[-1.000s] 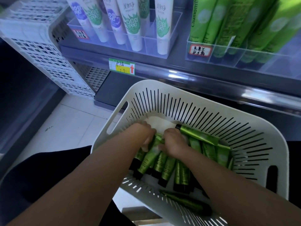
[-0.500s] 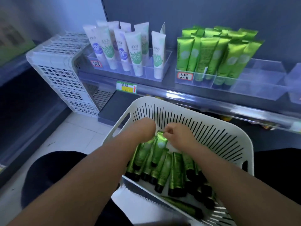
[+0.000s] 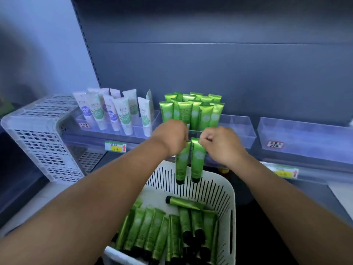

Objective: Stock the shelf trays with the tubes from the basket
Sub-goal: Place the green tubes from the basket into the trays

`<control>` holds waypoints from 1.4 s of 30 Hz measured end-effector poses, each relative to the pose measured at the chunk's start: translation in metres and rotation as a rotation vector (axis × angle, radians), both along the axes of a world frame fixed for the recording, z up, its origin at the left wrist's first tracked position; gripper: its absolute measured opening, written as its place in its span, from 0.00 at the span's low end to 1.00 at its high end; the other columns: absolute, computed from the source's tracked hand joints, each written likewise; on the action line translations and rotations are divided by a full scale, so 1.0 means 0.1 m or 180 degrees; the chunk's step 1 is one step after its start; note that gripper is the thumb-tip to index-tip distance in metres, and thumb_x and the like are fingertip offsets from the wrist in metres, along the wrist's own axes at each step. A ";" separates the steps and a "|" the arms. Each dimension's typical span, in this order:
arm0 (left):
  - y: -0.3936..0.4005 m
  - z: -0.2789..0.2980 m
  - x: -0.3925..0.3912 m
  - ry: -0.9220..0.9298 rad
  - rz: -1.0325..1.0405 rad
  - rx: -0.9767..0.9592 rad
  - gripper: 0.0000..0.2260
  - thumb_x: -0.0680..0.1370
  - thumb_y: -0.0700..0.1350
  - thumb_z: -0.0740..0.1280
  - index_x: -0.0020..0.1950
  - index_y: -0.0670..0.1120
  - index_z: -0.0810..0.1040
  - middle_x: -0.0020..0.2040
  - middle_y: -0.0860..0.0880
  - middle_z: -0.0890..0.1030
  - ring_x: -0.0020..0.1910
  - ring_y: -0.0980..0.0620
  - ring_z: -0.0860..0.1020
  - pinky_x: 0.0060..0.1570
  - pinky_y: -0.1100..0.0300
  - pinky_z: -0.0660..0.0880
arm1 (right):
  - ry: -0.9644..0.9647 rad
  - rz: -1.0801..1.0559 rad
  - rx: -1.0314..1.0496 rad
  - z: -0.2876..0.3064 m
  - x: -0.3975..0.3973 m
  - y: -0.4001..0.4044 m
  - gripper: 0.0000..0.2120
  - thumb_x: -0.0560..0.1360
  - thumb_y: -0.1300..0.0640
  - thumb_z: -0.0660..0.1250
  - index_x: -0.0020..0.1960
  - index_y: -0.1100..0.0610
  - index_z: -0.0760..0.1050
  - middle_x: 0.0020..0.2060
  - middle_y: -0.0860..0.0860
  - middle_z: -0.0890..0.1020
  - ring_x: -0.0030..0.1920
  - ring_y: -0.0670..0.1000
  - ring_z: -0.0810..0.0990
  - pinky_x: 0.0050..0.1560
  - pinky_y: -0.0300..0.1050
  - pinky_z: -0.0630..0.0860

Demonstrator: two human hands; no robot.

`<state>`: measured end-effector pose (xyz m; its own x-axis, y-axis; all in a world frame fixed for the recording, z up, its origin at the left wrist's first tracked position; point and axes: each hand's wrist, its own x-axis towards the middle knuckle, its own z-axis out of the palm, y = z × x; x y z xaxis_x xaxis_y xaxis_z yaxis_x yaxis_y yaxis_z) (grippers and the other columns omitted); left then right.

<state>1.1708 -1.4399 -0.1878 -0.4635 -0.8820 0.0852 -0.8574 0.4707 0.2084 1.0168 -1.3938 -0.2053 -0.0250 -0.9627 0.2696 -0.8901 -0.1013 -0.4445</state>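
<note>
Hands up over the white slotted plastic basket (image 3: 227,190), left hand (image 3: 170,137) and right hand (image 3: 219,143) each pinching one glossy green black-capped tube, left tube (image 3: 182,163) and right tube (image 3: 197,159), dangling cap-down before the clear shelf tray (image 3: 236,129) of matching green tubes (image 3: 191,111).

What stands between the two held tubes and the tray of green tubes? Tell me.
Nothing visible. The left hand and right hand each dangle a green tube above the basket, just in front of the green-tube tray, whose right part is open.
</note>
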 end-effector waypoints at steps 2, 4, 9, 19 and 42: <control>-0.02 0.16 -0.16 0.0059 -0.0024 -0.0136 0.06 0.74 0.43 0.69 0.48 0.48 0.84 0.49 0.46 0.83 0.51 0.44 0.80 0.47 0.57 0.73 | 0.0037 -0.0075 -0.0073 0.17 -0.15 0.00 0.09 0.75 0.59 0.63 0.42 0.56 0.81 0.41 0.50 0.84 0.45 0.53 0.81 0.45 0.46 0.77; -0.05 0.33 -0.32 0.0170 -0.0090 -0.0271 0.06 0.73 0.44 0.69 0.48 0.47 0.84 0.50 0.46 0.83 0.52 0.43 0.80 0.50 0.56 0.75 | 0.0226 -0.0242 -0.0157 0.34 -0.30 -0.03 0.09 0.75 0.58 0.63 0.43 0.57 0.81 0.43 0.51 0.84 0.46 0.55 0.81 0.46 0.46 0.76; -0.15 0.72 -0.73 0.0456 -0.0108 -0.0485 0.08 0.74 0.44 0.68 0.52 0.48 0.83 0.54 0.45 0.83 0.55 0.42 0.79 0.55 0.53 0.76 | 0.0232 -0.0611 -0.0475 0.75 -0.66 -0.15 0.10 0.75 0.57 0.62 0.45 0.58 0.82 0.44 0.55 0.85 0.48 0.59 0.81 0.50 0.50 0.78; -0.71 1.13 -1.39 0.0652 -0.0018 -0.0746 0.08 0.75 0.39 0.65 0.48 0.46 0.84 0.50 0.45 0.83 0.51 0.41 0.79 0.51 0.54 0.78 | 0.0000 -0.1033 -0.0996 1.02 -1.36 -0.80 0.08 0.74 0.57 0.64 0.42 0.57 0.80 0.42 0.56 0.84 0.45 0.60 0.81 0.46 0.48 0.78; -1.46 0.43 -1.78 -0.0015 0.0037 -0.0166 0.10 0.76 0.38 0.64 0.54 0.46 0.81 0.53 0.44 0.81 0.53 0.41 0.79 0.49 0.54 0.75 | 0.0097 -0.0440 0.0068 0.32 -1.49 -1.63 0.10 0.71 0.64 0.60 0.32 0.58 0.71 0.32 0.55 0.78 0.37 0.59 0.75 0.40 0.50 0.75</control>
